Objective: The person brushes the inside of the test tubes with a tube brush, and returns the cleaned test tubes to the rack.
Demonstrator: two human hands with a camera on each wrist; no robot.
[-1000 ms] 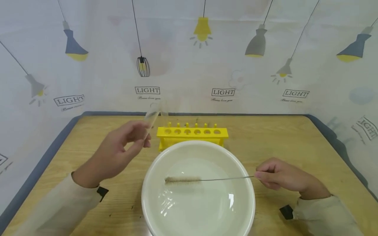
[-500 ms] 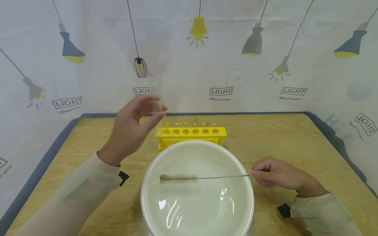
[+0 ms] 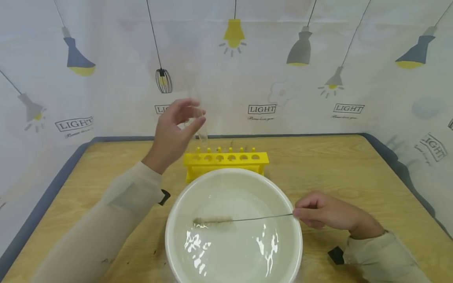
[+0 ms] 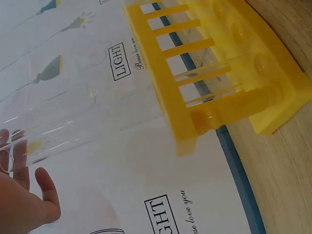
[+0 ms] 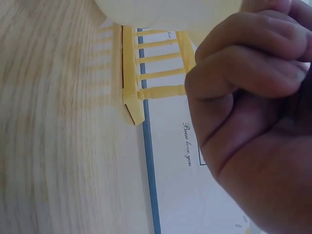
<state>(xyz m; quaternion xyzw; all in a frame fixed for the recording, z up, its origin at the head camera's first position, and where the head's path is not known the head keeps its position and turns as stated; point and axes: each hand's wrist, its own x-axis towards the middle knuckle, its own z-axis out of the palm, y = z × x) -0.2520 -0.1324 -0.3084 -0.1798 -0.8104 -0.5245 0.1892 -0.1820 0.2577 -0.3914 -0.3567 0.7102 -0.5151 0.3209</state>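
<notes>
My left hand, raised beyond the basin's far left rim, holds a clear test tube between thumb and fingers. The glass is faint, and I cannot tell exactly where the tube's lower end lies. Below it stands a yellow test tube rack with a row of holes and pegs. Clear glass also shows between the rack's posts in the left wrist view. At the basin's right rim my right hand pinches the wire handle of a test tube brush. Its bristle end lies over the white basin.
Water with bright reflections fills the basin, which stands right in front of the rack on the wooden table. A curtain printed with lamps encloses the table's back and sides.
My left hand has risen and moved right with the test tube, which swung more upright. My right hand has shifted slightly left, and the brush's bristle end has dipped a little.
</notes>
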